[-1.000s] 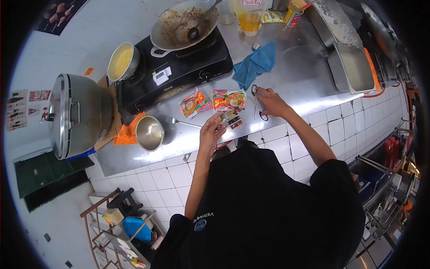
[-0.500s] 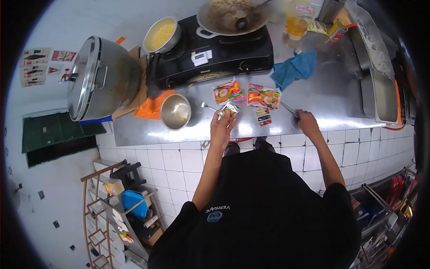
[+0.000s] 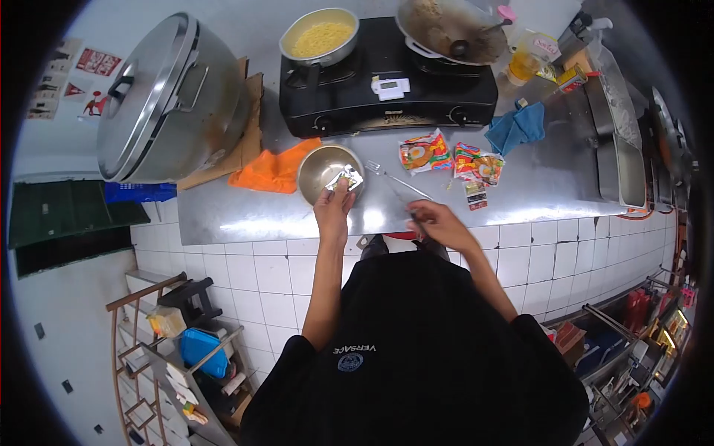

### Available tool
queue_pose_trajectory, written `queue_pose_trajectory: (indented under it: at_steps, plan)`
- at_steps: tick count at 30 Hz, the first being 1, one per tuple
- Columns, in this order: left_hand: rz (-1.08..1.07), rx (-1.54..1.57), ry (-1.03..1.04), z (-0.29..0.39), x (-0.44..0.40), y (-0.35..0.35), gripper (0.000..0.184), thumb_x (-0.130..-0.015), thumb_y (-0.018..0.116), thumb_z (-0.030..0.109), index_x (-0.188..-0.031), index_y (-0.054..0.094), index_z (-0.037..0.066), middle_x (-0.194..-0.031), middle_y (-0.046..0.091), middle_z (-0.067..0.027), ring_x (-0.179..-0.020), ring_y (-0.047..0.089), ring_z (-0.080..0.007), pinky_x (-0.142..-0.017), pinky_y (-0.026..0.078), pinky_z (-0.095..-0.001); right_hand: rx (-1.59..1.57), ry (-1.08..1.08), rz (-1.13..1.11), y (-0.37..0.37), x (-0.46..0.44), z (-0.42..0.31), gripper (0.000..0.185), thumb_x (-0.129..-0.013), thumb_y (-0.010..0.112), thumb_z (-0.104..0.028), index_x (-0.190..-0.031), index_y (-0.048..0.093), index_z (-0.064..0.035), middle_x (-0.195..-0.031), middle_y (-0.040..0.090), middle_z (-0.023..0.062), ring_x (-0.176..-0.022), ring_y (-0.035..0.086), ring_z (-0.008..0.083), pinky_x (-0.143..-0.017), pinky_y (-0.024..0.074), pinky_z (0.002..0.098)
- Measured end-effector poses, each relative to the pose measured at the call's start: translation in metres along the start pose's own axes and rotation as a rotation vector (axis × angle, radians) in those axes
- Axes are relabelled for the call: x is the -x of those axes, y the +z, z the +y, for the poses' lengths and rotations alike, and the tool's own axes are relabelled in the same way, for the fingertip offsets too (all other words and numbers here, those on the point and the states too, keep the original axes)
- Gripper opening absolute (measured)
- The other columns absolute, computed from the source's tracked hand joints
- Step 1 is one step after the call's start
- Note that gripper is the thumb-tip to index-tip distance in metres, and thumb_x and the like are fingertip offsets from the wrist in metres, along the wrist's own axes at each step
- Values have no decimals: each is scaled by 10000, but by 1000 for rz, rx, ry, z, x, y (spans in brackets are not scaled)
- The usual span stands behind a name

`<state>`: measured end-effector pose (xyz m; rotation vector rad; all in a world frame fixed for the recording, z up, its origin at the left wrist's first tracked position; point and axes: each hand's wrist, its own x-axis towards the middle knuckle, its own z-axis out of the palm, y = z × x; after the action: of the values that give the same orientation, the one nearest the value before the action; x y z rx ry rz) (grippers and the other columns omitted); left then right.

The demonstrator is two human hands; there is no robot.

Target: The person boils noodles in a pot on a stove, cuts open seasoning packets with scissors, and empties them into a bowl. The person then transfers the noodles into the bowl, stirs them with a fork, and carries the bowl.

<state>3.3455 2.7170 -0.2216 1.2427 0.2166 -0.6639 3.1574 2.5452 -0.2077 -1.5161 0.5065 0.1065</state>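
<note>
My left hand (image 3: 334, 207) pinches a torn-looking silver foil sachet (image 3: 348, 178) above the steel bowl (image 3: 306, 178). In my right hand (image 3: 440, 224), closed near the counter's front edge, is a slim dark-handled utensil that looks like a knife (image 3: 413, 216); its blade is blurred and points up and left. Between the hands, a fork (image 3: 398, 179) lies on the metal counter. Right of it are two noodle packets, one (image 3: 425, 152) beside the other (image 3: 478, 165), with small seasoning sachets (image 3: 476, 196) just below.
Behind stands a black two-burner stove (image 3: 387, 111) bearing a pot of noodles (image 3: 320, 43), a wok (image 3: 446, 33) and a white timer (image 3: 390, 88). An orange cloth (image 3: 271, 171) and large lidded pot (image 3: 197, 111) are left, a blue cloth (image 3: 517, 126) and metal trays (image 3: 632, 175) right.
My left hand has carried the foil sachet left, over the bowl. My right hand has come left toward it, lifting the knife-like utensil off the counter. The head view has shifted too.
</note>
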Motion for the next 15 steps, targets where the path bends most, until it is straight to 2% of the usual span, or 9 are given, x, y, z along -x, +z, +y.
queue_pose_trajectory:
  at_steps: [3,5,13,15]
  plan:
    - [-38,15,5,11,-10,-21,230,-922,704,206,-1060,619,43,-988,661,-31,-847,624,-66,-747,542,-199,-26,-42,-5,59,-34,-1,452,-854,774,-272,-1217,609,-59,-822,541,-27,-746,516,82,-670,438,236]
    - [-53,38,3,13,-11,-36,217,-923,701,197,-1053,619,43,-973,657,-26,-833,616,-59,-735,541,-197,-66,41,-6,83,-42,-15,447,-847,779,-297,-1167,617,-32,-800,542,-25,-720,499,70,-658,422,230]
    - [-82,51,-27,20,-21,-62,217,-924,702,192,-1027,610,25,-898,642,-16,-758,604,-51,-676,523,-181,-59,30,10,121,-80,-18,423,-855,772,-308,-1120,627,-13,-740,547,-41,-669,479,40,-601,386,215]
    - [-105,17,-40,18,-28,-70,250,-923,703,208,-1065,613,23,-907,637,-10,-768,600,-50,-691,524,-180,-98,32,10,126,-83,-14,431,-851,776,-311,-1122,627,-10,-743,563,-31,-672,492,42,-600,389,215]
